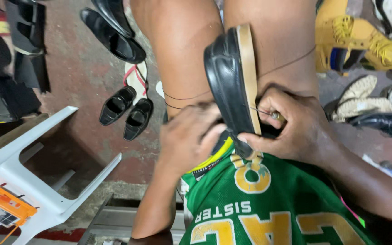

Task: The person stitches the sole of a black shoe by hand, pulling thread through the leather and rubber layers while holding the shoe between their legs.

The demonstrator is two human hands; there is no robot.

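Note:
A black shoe with a tan sole (233, 77) stands on edge between my knees, sole side facing right. My left hand (191, 136) grips the shoe's heel end from the left. My right hand (291, 124) pinches a thin metal awl with a wooden handle (268, 113), its tip pushed into the sole's edge. A dark thread (286, 63) runs from the shoe across my right thigh, and another loops over my left thigh.
A small pair of black shoes (125, 111) and larger black shoes (114, 36) lie on the reddish floor to the left. Yellow boots (364, 45) and pale shoes (361, 97) lie at the right. A white plastic chair (32, 163) with an orange case (3, 206) stands lower left.

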